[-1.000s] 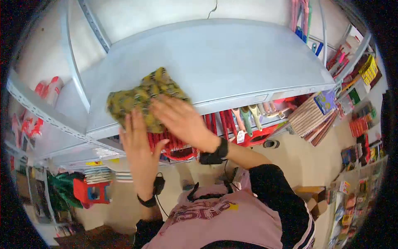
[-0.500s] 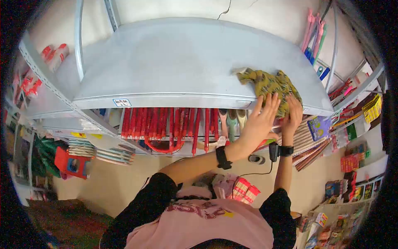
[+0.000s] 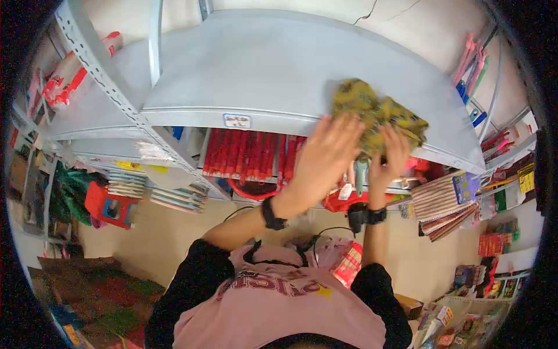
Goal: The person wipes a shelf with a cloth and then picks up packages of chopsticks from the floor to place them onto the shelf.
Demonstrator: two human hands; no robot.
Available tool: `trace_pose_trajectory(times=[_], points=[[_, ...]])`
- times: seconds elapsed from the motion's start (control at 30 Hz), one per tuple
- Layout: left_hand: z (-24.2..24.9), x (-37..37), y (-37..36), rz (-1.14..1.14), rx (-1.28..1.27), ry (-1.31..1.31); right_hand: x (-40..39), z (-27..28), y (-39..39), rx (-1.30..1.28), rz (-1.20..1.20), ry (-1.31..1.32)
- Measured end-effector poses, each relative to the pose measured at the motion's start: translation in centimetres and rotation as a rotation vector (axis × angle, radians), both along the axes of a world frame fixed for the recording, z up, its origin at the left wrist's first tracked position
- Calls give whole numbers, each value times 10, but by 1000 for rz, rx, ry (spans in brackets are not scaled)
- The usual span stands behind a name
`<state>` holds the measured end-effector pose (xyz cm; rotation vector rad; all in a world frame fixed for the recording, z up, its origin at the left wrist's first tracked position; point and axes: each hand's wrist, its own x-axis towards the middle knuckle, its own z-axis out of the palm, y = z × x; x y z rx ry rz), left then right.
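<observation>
A crumpled olive-yellow cloth with a dark pattern lies at the front edge of the grey metal shelf, partly hanging over it. My left hand rests on the cloth's left side, fingers stretched out and fairly straight. Beside it, my right hand has its fingers curled over the cloth's front part, with the thumb below. Black bands circle both wrists, and a small black device with a cable sits at the right one.
Red-packaged long items hang below the shelf, near a label on its front edge. Striped rolls stick out at lower right. A perforated upright post stands left. Pink and green hangers are at far right.
Both hands have shifted left relative to the shelf, and the cloth is bunched differently. My view has turned, so the shelf sits further right and higher in the picture.
</observation>
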<state>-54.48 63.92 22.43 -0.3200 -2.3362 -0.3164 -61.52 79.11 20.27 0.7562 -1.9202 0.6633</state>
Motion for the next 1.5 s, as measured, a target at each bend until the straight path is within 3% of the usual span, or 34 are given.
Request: trace_pose_trajectory(times=[0.27, 0.47, 0.6, 0.73, 0.87, 1.07, 1.13, 1.2, 1.5], points=[[1, 86, -206, 361, 81, 165, 70, 3, -234, -35, 252, 7], [1, 107, -268, 431, 200, 331, 97, 8, -319, -43, 366, 25], [3, 104, -259, 462, 235, 329, 92, 19, -299, 66, 415, 64], [0, 96, -230, 494, 188, 326, 76, 25, -253, 330, 417, -10], [-5, 58, -153, 439, 114, 379, 42, 25, -168, 337, 341, 16], [-14, 2, -20, 71, 198, 303, 6, 33, -15, 270, 158, -111], [-10, -8, 19, -27, 157, 215, -6, 29, 30, 238, 85, -118], [-17, -26, 50, 10, -58, 189, -17, 25, 64, 244, 15, -78], [3, -32, 21, -204, -15, 126, -5, 38, 56, 128, 98, -276]])
